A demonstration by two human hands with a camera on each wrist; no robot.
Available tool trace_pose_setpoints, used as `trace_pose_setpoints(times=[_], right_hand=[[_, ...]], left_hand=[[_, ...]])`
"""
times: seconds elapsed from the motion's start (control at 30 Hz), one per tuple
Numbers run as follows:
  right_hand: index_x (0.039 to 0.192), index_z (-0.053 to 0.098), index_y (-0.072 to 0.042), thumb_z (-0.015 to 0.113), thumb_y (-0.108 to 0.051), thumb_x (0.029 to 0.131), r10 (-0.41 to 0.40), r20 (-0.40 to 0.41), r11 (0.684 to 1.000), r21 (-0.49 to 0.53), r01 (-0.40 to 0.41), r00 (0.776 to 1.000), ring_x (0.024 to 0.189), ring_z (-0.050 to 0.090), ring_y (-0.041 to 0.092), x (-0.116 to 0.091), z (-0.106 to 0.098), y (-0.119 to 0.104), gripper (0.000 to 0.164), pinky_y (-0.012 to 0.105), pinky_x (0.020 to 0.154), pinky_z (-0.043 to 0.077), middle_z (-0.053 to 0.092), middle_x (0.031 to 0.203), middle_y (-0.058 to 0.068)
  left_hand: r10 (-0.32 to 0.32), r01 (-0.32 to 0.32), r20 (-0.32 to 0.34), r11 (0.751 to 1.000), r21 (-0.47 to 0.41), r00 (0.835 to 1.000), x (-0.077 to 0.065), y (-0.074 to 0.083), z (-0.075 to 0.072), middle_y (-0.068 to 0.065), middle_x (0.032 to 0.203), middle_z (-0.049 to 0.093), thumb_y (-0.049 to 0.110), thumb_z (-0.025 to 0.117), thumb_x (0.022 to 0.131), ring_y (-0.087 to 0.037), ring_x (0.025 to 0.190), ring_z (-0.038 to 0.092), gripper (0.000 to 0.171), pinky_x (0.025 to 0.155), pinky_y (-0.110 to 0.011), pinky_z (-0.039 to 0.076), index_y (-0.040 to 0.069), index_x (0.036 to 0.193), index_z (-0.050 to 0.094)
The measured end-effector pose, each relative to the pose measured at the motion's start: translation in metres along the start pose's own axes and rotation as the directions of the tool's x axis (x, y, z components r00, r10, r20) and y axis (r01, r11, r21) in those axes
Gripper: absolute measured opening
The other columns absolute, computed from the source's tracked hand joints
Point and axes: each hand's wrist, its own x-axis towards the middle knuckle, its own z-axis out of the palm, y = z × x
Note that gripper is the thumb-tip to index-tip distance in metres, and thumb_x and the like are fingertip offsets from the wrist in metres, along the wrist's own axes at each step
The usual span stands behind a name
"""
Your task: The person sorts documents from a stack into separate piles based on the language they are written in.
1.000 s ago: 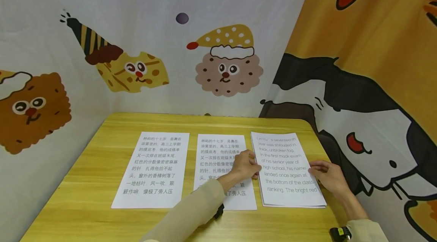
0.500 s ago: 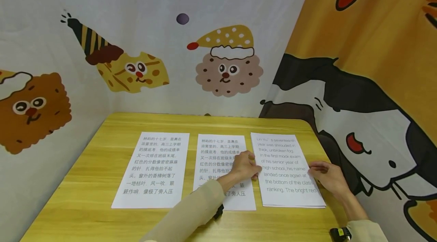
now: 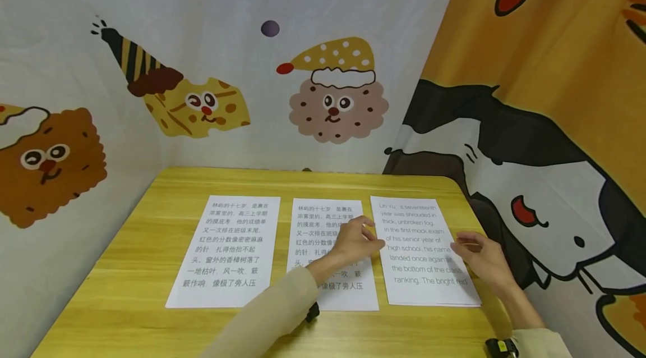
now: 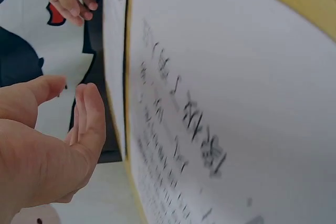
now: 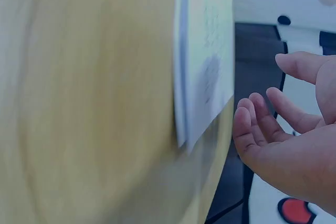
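Observation:
A small stack of printed sheets with English text lies at the table's right side, its edges slightly offset in the right wrist view. Over the middle sheet of Chinese text hovers my left hand, thumb toward the stack's left edge. In the left wrist view that hand's fingers are relaxed and hold nothing. My right hand is at the stack's right edge, thumb over the margin; the right wrist view shows its fingers loosely bent around nothing. Part of the middle sheet is hidden by my left hand and sleeve.
Another sheet of Chinese text lies flat at the left of the wooden table. A cartoon-printed curtain hangs behind the table and along its right side.
My left hand has lifted off the stack's left edge and shifted slightly left. My right hand has risen a little from the right edge. The sheets look almost unmoved.

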Motion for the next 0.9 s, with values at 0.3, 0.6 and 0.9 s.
trace_pose_setpoints(times=[0.3, 0.6, 0.9], right_hand=[[0.155, 0.06, 0.003, 0.076, -0.031, 0.111, -0.151, -0.003, 0.988, 0.017, 0.151, 0.988, 0.133, 0.067, 0.046, -0.004, 0.022, -0.042, 0.058, 0.0, 0.089, 0.045, 0.067, 0.149, 0.029], [0.152, 0.063, 0.0, 0.08, -0.027, 0.107, -0.228, 0.051, 0.973, 0.052, 0.225, 0.972, 0.129, 0.071, 0.038, -0.007, 0.043, -0.074, 0.055, 0.007, 0.095, 0.052, 0.07, 0.147, 0.024], [0.154, 0.061, -0.002, 0.081, -0.027, 0.107, -0.272, 0.138, 0.957, 0.138, 0.253, 0.952, 0.131, 0.073, 0.035, -0.008, 0.066, -0.092, 0.057, 0.021, 0.107, 0.061, 0.069, 0.152, 0.022]], left_hand=[[0.032, -0.031, -0.016, 0.999, 0.021, 0.999, -0.013, 0.006, -0.034, -0.011, 0.122, 0.08, 0.03, 0.088, 0.096, -0.018, 0.098, 0.081, 0.068, 0.077, -0.028, 0.066, 0.006, 0.153, 0.062], [0.043, -0.043, -0.015, 0.999, 0.004, 0.999, -0.029, 0.001, -0.078, -0.019, 0.141, 0.074, 0.036, 0.085, 0.101, -0.036, 0.128, 0.076, 0.067, 0.102, -0.047, 0.069, 0.01, 0.157, 0.06], [0.033, -0.031, -0.076, 0.999, 0.027, 0.997, -0.048, -0.016, -0.114, -0.017, 0.15, 0.069, 0.033, 0.087, 0.1, -0.042, 0.138, 0.07, 0.07, 0.112, -0.053, 0.065, 0.011, 0.16, 0.058]])
